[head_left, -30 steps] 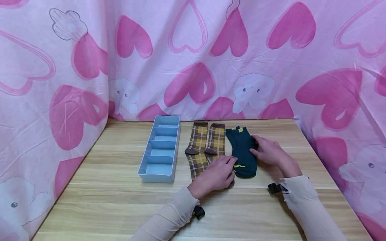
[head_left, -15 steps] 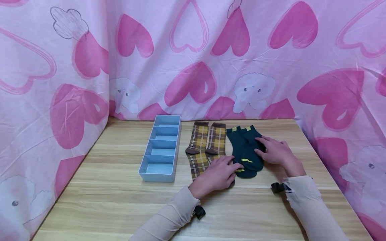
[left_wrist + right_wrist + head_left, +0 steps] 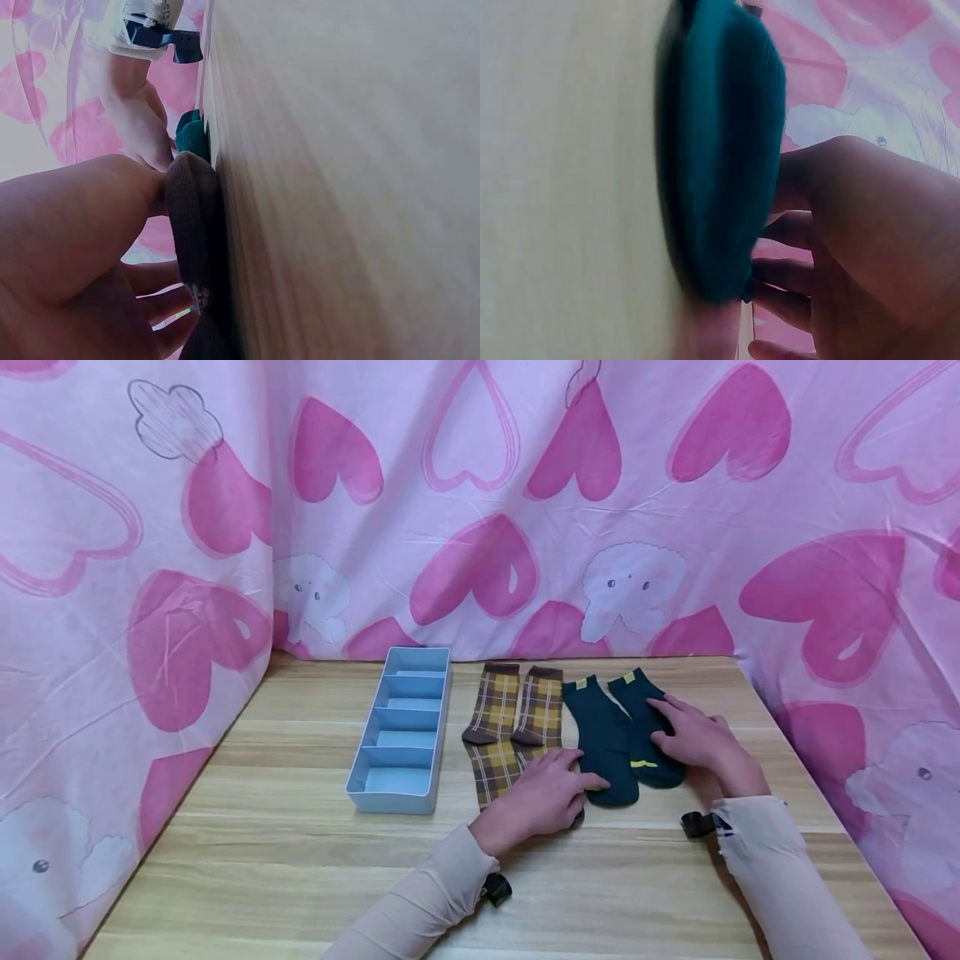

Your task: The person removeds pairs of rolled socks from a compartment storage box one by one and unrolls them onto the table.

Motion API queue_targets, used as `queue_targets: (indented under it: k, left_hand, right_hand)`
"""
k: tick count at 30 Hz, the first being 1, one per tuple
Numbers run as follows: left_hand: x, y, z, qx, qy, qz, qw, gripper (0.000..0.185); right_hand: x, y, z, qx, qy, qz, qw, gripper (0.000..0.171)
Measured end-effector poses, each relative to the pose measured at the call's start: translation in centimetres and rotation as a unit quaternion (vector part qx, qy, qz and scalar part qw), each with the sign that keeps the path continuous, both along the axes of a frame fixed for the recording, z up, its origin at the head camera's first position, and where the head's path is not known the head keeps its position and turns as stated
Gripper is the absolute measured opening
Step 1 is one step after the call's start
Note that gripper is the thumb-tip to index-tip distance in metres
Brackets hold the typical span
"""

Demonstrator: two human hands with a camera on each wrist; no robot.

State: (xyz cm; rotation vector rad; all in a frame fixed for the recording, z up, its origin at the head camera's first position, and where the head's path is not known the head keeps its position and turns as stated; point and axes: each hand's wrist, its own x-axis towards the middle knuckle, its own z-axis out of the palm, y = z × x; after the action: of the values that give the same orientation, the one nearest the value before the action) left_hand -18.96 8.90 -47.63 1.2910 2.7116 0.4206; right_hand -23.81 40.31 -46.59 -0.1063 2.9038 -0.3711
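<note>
Two dark green ankle socks with yellow marks lie flat on the table, side by side. My right hand (image 3: 697, 735) rests its fingertips on the right green sock (image 3: 637, 702), near its outer edge. The left green sock (image 3: 603, 735) is touched near its toe by my left hand (image 3: 536, 793), whose extended thumb lies on it. That hand also covers the lower part of the brown and yellow plaid socks (image 3: 495, 706). In the left wrist view, a brown sock end (image 3: 191, 225) sits under the hand. The right wrist view shows straight fingers against the green sock (image 3: 727, 150).
A blue-grey divided box (image 3: 397, 806) with several compartments stands left of the socks. Pink heart-patterned cloth (image 3: 480, 568) hangs along the back and both sides of the wooden table (image 3: 262, 860).
The right green sock has slid rightward under my right hand, off the left green sock it overlapped. My left hand stays nearly in place, its thumb extended further over the left one.
</note>
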Motion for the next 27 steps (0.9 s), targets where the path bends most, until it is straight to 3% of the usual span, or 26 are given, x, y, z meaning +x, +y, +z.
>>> queue_targets:
  k: [10,27]
  left_hand:
    - [-0.13,0.07,-0.03,-0.003,0.001,0.0,1.0,0.044]
    - [-0.07,-0.06,-0.21,-0.003,-0.005,-0.003,1.0,0.044]
  right_hand:
    - [0.49,-0.19,0.82,0.006,-0.012,0.014,1.0,0.074]
    - [0.74,-0.43,0.39,0.003,-0.008,0.009,1.0,0.073]
